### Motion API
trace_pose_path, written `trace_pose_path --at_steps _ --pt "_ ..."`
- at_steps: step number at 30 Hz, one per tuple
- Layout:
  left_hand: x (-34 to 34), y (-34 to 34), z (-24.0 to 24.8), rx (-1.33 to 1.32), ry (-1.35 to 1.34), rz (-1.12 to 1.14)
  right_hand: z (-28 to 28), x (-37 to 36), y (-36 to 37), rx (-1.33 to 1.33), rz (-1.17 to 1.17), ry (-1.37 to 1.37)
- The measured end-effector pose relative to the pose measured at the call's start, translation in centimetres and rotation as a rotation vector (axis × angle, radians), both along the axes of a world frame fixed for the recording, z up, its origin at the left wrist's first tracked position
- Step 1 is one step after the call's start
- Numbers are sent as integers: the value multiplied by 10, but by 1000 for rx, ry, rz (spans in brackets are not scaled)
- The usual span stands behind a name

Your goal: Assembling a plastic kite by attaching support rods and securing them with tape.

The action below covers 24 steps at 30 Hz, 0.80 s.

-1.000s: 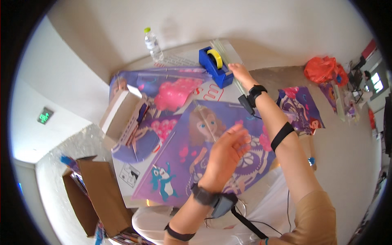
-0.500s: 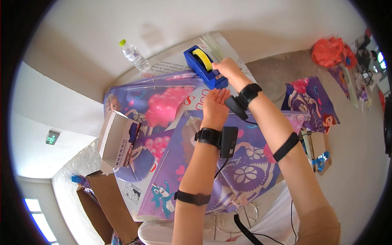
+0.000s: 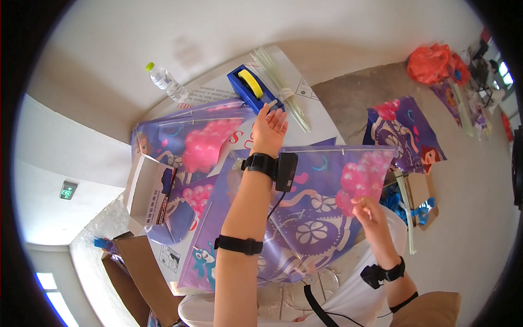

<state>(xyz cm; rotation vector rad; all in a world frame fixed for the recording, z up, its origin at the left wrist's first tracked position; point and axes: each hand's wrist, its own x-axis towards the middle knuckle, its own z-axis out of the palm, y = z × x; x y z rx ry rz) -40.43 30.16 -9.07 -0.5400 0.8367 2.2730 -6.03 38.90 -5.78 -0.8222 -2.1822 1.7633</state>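
left hand (image 3: 269,129) — fingers loosely apart, at the near end of the blue tape dispenser (image 3: 243,91) | right hand (image 3: 373,218) — fingers curled by the purple kite's right edge, grip cannot be told | purple kite (image 3: 321,204) spread over the bench (image 3: 318,122)

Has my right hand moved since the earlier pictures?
Yes. Judged against the blue tape dispenser, your right hand has moved away, rightward and nearer your body, to the near purple sheet's right side.

Left bare forearm (image 3: 242,210) hides part of purple printed plastic sheet (image 3: 321,215); brown cardboard box (image 3: 144,272) cut off below; far-right dark clutter (image 3: 481,76) too small to tell.
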Motion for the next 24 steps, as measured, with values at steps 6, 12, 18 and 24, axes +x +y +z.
trace_pose_path --at_steps 6,12,18,24 --pt "3 15 -2 -244 35 -23 -15 1 -9 -32 -51 -1" --pt "-9 14 -34 -630 319 15 -10 -4 -8 31 11 -20" --pt "37 7 12 -542 498 26 10 16 -4 97 15 25" --pt "133 -151 114 -127 579 152 62 36 3 187 288 46"
